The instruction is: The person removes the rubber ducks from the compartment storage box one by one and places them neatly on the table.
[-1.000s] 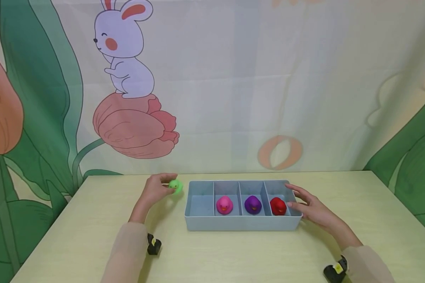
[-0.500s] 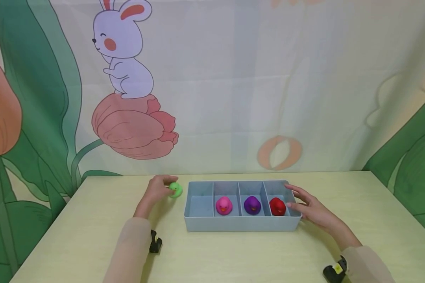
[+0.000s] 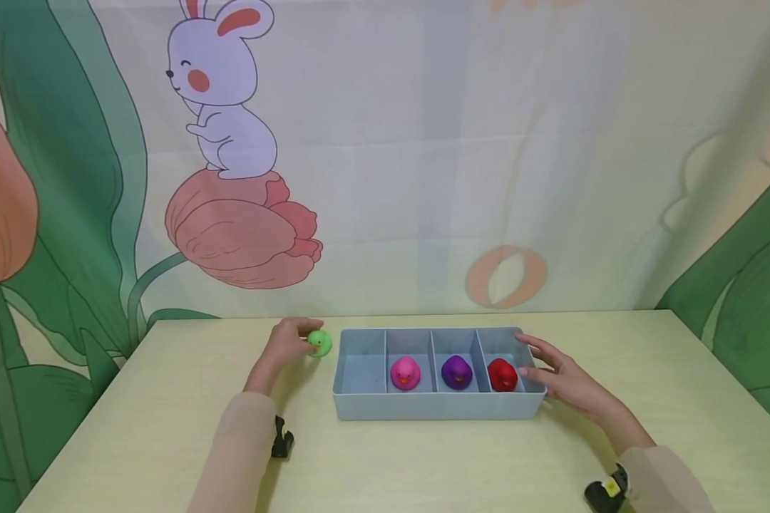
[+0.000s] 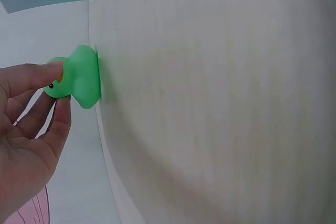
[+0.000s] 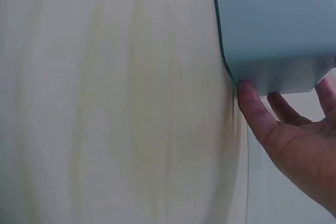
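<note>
Between the thumb and fingertips of my left hand (image 3: 284, 345) is a small green rubber duck (image 3: 320, 343), pinched by its head. Its base is right at the tabletop in the left wrist view, just left of a grey-blue divided box (image 3: 436, 406). My right hand (image 3: 567, 377) holds the box's right end, thumb and one finger over the rim, other fingertips on the outer end wall (image 5: 278, 74). A pink duck (image 3: 405, 374), a purple duck (image 3: 456, 373) and a red duck (image 3: 503, 375) sit in separate compartments, the red one rightmost.
The box stands near the back of a pale wooden table (image 3: 423, 463). Behind rises a cloth backdrop (image 3: 385, 142) printed with a rabbit, flowers and leaves. Black wrist cameras (image 3: 283, 437) are strapped at both sleeves.
My left hand has come down slightly toward me, bringing the green duck down to the tabletop. My right hand stays on the box's end.
</note>
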`<state>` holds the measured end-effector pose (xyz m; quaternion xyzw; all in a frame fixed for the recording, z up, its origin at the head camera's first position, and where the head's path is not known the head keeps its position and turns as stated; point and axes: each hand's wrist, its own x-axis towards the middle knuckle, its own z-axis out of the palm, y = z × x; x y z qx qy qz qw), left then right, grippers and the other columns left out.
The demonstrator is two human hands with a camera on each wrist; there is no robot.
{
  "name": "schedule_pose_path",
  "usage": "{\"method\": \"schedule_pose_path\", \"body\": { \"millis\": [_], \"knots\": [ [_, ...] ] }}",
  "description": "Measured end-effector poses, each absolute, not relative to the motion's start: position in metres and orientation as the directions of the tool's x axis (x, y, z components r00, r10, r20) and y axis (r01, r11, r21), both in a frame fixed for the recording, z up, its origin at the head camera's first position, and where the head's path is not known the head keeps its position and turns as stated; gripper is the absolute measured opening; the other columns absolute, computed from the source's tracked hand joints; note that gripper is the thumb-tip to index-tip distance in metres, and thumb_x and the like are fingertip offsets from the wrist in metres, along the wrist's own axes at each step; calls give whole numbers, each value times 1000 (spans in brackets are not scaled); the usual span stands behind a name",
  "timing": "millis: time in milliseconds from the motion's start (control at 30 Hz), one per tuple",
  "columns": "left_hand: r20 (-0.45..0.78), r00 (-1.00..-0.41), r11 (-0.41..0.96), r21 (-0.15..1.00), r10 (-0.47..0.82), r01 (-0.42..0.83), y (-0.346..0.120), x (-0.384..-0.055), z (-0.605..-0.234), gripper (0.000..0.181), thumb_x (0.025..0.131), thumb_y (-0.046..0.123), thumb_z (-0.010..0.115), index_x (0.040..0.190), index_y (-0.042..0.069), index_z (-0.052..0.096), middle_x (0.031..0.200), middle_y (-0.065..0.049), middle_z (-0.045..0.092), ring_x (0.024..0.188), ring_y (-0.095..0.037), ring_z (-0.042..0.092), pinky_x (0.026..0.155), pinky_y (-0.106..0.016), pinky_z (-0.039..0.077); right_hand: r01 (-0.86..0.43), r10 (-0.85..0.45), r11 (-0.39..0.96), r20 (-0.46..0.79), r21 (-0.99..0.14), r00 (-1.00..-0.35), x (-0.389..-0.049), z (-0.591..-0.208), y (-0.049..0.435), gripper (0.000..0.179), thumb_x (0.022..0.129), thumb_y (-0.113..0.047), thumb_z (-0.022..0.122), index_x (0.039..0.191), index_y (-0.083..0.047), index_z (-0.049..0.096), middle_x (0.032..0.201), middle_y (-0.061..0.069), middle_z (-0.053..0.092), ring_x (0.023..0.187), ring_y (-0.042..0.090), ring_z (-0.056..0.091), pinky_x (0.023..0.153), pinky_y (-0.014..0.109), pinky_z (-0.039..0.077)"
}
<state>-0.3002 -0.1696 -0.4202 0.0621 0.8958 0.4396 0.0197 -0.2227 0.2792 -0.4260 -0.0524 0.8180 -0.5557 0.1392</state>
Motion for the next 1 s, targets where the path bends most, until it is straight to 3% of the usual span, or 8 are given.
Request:
{"method": "schedule_pose_path", "body": {
  "millis": [300,700,1000],
  "knots": [
    [77,-992,591,798,95,119,-170,-291,-412,48,76,-6,65,122,-1,55,125,-19,54,116,-36,48,93,-41,44,63,-247,375,-165,-925,-955,-220,-426,279,67,88,-27,58,144,-18,22,147,27,5,129,52,17,90,55,41],
    [187,-976,495,842,109,216,-154,-268,-403,47,75,-3,69,121,1,57,119,-17,58,109,-29,54,90,-35,47,64,-251,367,-165,-928,-954,-221,-426,279,68,88,-28,59,145,-19,22,148,26,5,129,51,16,91,57,40],
    [220,-967,421,871,127,253,-134,-248,-395,46,74,-1,71,118,2,58,115,-17,60,105,-28,56,88,-38,47,52,-251,368,-152,-928,-956,-221,-425,279,67,88,-27,59,144,-17,23,147,27,6,128,51,18,88,49,44]
  ]
}}
